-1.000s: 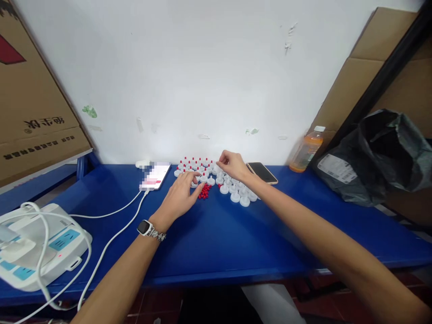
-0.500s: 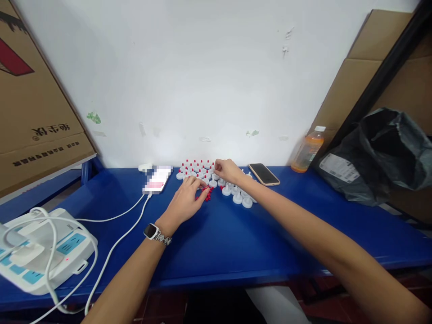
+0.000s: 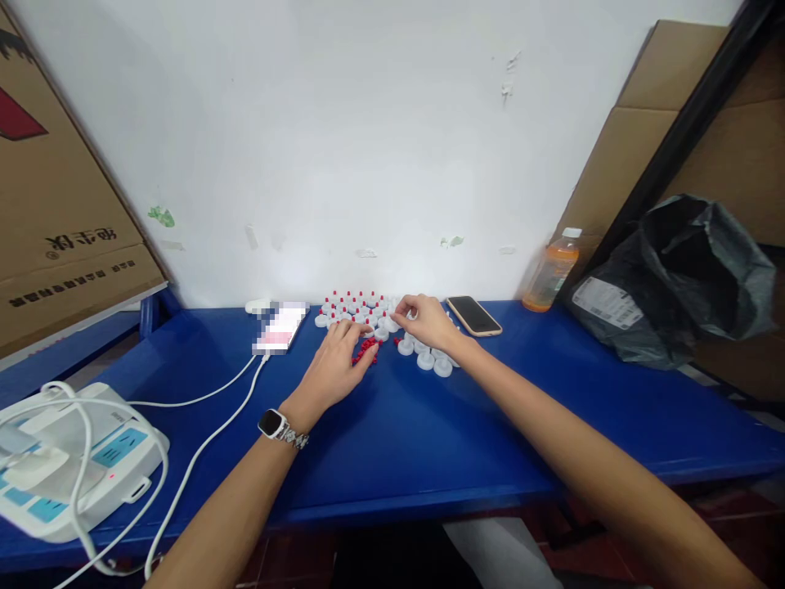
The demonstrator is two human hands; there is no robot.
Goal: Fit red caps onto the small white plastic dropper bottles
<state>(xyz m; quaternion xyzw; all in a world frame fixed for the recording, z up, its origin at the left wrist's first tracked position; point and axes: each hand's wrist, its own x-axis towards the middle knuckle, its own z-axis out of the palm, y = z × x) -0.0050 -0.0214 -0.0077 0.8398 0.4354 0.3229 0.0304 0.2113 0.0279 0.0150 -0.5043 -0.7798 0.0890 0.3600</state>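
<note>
White nozzle caps (image 3: 442, 367) with round bases and thin spouts stand upright in a cluster near the wall. Those on the left carry small red tips (image 3: 348, 294); the ones on the right have bare spouts. A pile of loose red tips (image 3: 366, 352) lies in front of them. My left hand (image 3: 334, 357) rests beside that pile, thumb and fingers apart around its edge, partly covering it. Over the middle of the cluster, my right hand (image 3: 423, 321) pinches thumb and forefinger together at a white nozzle cap (image 3: 391, 325); whatever is between the fingertips is too small to make out.
A charging phone (image 3: 280, 329) lies left of the caps, and a dark phone (image 3: 474, 316) to their right. An orange drink bottle (image 3: 552, 272) and a grey plastic bag (image 3: 666, 282) stand further right. A power strip (image 3: 91, 483) with white cables occupies the left side.
My right hand has come slightly down towards me, its fingertips lower among the white caps. My left hand stays by the red pile. The view has shifted a little.
</note>
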